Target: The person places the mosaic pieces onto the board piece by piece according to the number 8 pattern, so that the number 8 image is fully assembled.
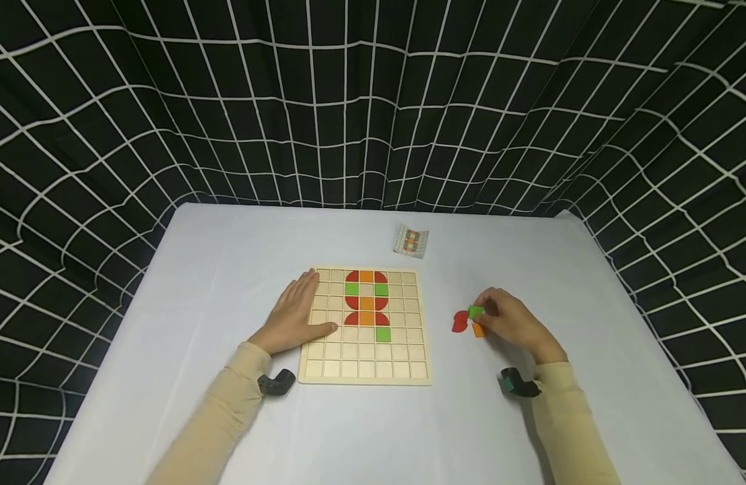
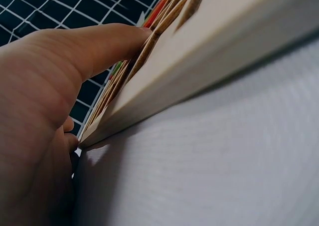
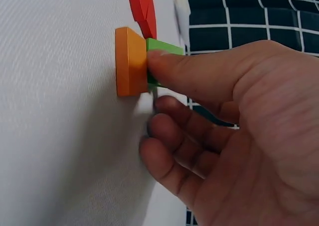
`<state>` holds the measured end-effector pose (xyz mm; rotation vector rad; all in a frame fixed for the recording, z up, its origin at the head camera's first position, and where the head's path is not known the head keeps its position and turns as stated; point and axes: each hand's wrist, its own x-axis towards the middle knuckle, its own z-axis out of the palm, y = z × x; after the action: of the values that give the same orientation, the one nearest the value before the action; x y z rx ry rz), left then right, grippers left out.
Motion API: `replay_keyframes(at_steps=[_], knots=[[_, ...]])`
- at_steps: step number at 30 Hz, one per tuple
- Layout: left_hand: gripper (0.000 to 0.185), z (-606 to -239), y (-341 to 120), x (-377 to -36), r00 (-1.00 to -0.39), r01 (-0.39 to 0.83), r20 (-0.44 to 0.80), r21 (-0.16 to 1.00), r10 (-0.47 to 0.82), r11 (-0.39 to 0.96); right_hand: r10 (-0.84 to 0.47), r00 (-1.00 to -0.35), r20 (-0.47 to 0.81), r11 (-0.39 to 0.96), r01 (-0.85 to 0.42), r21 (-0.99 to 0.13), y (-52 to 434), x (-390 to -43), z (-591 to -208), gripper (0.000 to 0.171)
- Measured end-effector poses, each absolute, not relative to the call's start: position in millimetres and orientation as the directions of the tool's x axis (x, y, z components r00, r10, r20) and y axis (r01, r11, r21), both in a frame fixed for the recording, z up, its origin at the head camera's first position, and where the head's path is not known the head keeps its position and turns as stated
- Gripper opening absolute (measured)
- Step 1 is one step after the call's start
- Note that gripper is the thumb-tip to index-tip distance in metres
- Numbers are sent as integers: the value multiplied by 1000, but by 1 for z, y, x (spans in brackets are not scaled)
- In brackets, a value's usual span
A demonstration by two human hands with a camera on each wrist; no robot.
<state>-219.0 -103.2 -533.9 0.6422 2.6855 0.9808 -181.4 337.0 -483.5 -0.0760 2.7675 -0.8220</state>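
Note:
A square wooden grid board (image 1: 324,351) lies on the table with red, orange and green tiles set in its middle columns. My left hand (image 1: 291,320) rests along the board's left edge, fingers straight and thumb over the top face. To the right of the board, my right hand (image 1: 517,325) pinches a green square tile (image 1: 476,310) between thumb and fingers. Beside that tile are an orange tile (image 1: 479,331) and red curved tiles (image 1: 460,322). In the right wrist view, the thumb covers part of the green tile (image 3: 168,46), close to the orange tile (image 3: 130,64).
A small pattern card (image 1: 411,241) lies behind the board, showing a coloured grid design. White cloth covers the table (image 1: 240,242). Dark curtains (image 1: 361,87) with white grid lines stand at the back and sides.

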Motion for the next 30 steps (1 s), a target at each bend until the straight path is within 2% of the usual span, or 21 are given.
replay_keyframes(at_steps=[5, 14, 24, 30], knots=[[116, -534, -105, -218, -883, 324, -54, 650, 467, 688, -95, -979, -182, 832, 23, -555, 329, -185, -473, 10], [116, -533, -103, -219, -884, 312, -69, 649, 462, 694, -117, -993, 14, 780, -100, -618, 298, -195, -451, 12], [113, -533, -104, -220, -883, 309, -65, 666, 465, 679, -171, -985, 10, 715, -131, -687, 240, -211, -431, 15], [101, -536, -106, -222, -877, 323, -53, 670, 477, 668, -254, -967, 34, 669, -201, -716, 216, -214, -428, 12]])
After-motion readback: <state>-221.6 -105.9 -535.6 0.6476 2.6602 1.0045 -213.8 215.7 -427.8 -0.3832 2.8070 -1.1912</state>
